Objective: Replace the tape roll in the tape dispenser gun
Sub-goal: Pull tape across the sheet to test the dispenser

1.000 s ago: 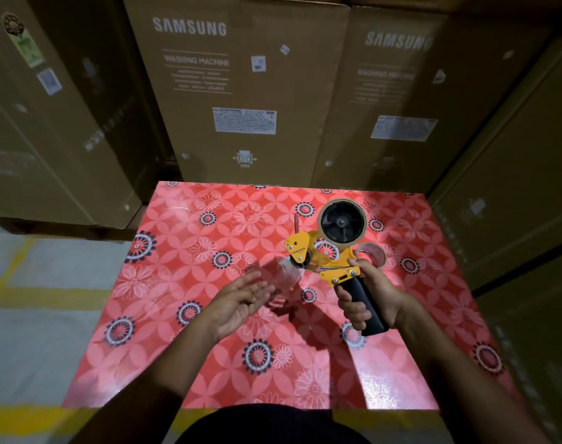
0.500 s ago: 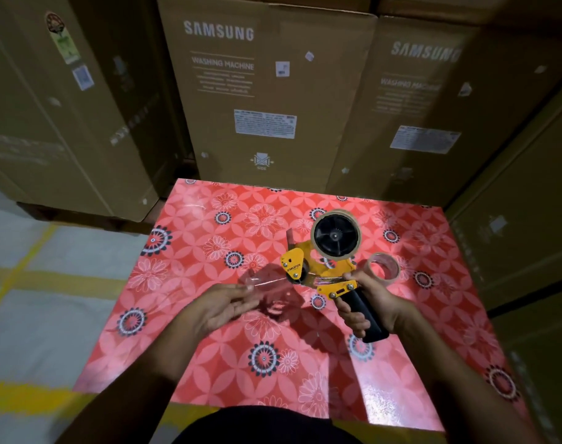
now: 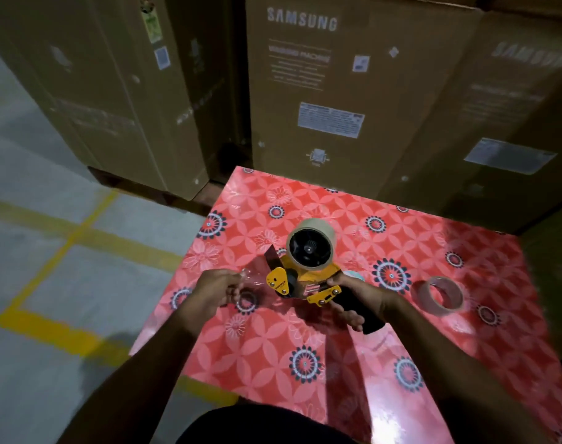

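My right hand (image 3: 358, 294) grips the black handle of the yellow tape dispenser gun (image 3: 300, 282), held above the red flowered table (image 3: 305, 363). A tape roll (image 3: 311, 249) with a black hub sits on the gun's spindle. My left hand (image 3: 214, 291) pinches the clear tape end (image 3: 255, 272), which stretches from the gun's front roller out to the left. A second tape roll (image 3: 439, 295), thin and nearly used up, lies flat on the table to the right of my right hand.
Tall brown Samsung washing machine cartons (image 3: 331, 91) stand right behind the table and along its right side. More cartons (image 3: 113, 91) stand at the left. Grey floor with yellow lines (image 3: 65, 238) lies to the left of the table.
My left hand has closed on the clear tape end and drawn it out to the left of the gun. The head camera has swung left, so the table sits further right.
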`<state>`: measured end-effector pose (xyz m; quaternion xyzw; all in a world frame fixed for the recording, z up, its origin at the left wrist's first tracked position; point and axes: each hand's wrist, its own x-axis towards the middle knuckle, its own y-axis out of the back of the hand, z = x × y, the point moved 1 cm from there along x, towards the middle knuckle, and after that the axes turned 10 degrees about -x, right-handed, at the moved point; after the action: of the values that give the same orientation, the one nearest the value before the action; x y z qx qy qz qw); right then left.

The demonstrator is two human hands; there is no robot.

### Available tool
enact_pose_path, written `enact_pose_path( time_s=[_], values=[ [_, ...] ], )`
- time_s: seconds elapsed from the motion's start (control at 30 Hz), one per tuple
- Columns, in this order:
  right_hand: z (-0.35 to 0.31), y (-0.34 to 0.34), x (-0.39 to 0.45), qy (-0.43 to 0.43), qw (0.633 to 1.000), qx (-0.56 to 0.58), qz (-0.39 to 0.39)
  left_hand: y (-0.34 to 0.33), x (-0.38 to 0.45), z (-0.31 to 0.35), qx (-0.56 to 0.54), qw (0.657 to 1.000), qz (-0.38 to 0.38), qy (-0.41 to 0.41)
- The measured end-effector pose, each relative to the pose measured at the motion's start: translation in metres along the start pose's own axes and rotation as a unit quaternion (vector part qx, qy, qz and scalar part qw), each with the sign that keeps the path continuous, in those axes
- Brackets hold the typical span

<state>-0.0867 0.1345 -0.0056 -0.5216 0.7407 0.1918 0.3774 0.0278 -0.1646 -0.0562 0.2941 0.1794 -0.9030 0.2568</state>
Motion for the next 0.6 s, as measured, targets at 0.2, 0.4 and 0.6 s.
enact_pose_path(
  time_s=[0.2,0.4,0.6],
  values=[
    [-0.014,0.017,0.018,-0.045,0.998,-0.032,0.027,0.06,0.031,-0.001,0.01,0.996,0.08,-0.047],
    [-0.03,0.019,0.04,-0.037,0.991,-0.119,0.043,0.062,0.055,-0.001,0.198,0.949,0.171,-0.176],
    [-0.041,0.017,0.053,-0.062,0.987,-0.132,0.066,0.063,0.063,-0.003,0.264,0.904,0.19,-0.277]
  ],
)
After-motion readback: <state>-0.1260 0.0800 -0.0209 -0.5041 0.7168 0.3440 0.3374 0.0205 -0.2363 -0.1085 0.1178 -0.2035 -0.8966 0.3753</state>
